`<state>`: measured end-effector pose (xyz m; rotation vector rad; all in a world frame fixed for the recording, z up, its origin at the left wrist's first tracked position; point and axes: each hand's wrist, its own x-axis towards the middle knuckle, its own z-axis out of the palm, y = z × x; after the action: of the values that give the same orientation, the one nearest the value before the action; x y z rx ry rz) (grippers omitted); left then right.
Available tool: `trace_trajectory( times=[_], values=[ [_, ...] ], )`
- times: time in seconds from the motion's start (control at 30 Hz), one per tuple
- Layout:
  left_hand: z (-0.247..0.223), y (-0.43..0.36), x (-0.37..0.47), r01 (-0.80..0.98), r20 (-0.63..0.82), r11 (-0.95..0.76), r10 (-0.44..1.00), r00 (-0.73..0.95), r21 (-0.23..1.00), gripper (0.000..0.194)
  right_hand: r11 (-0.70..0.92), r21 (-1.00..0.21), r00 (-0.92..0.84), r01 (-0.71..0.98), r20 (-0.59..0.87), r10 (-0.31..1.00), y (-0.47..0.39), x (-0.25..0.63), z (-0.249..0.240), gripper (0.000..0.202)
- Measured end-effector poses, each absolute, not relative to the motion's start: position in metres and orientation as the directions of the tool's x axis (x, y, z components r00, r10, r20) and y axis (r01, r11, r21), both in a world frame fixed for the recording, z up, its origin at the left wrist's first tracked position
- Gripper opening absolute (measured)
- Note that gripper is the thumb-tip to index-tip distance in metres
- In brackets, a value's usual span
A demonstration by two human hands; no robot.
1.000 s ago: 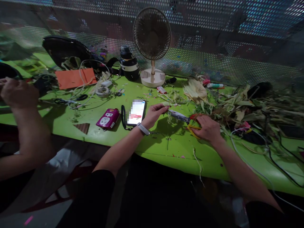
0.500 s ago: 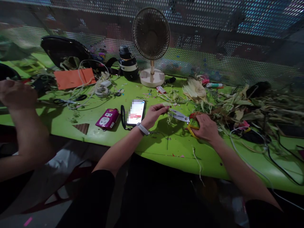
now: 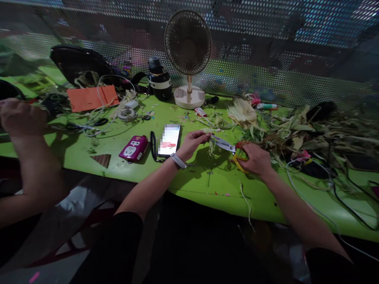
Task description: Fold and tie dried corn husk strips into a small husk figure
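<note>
My right hand [image 3: 257, 159] is closed round the handles of the yellow-handled scissors [image 3: 225, 145], whose blades point left. At the blade tips my left hand [image 3: 194, 142], with a grey band on its wrist, pinches a small piece of pale green husk [image 3: 212, 148]. Part of the husk hangs below the fingers, and the blades lie against it. Just left of that hand a lit phone [image 3: 169, 140] lies on the green table [image 3: 189, 179]. A thin pale strip [image 3: 248, 203] hangs over the table's front edge.
A fan [image 3: 188, 43] and a dark bottle [image 3: 160, 81] stand at the back. Dried husks [image 3: 296, 136] pile up on the right. A purple power socket [image 3: 134, 148] lies left of the phone. Another person's arm [image 3: 29, 157] rests at far left.
The scissor blades look slightly closer together. Both hands have stayed in nearly the same place.
</note>
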<state>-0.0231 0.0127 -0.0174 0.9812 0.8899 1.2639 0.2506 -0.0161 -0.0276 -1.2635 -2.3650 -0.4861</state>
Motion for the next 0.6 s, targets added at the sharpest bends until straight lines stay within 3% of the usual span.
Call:
trace_trajectory(
  times=[0.2,0.37,0.43,0.5,0.6],
  values=[
    [-0.014,0.012,-0.023,-0.345,-0.008,0.036,0.997,0.082,0.938,0.031,0.531,0.072,-0.501,0.844,0.46,0.733,-0.016,0.253,-0.026,0.047],
    [-0.011,0.012,-0.023,-0.364,0.001,-0.002,1.0,-0.003,0.931,0.03,0.495,-0.164,-0.393,0.853,0.422,0.817,-0.02,0.251,-0.016,0.049],
    [-0.011,0.013,-0.023,-0.395,0.014,-0.027,0.999,-0.035,0.918,0.029,0.445,-0.306,-0.357,0.842,0.302,0.884,-0.024,0.248,-0.008,0.051],
    [-0.012,0.013,-0.022,-0.422,0.02,-0.045,0.998,-0.062,0.906,0.027,0.382,-0.455,-0.385,0.804,0.09,0.918,-0.029,0.244,0.001,0.053],
    [-0.014,0.015,-0.022,-0.449,0.012,-0.069,0.992,-0.128,0.891,0.021,0.273,-0.655,-0.491,0.705,-0.173,0.854,-0.036,0.239,0.008,0.053]
  ],
)
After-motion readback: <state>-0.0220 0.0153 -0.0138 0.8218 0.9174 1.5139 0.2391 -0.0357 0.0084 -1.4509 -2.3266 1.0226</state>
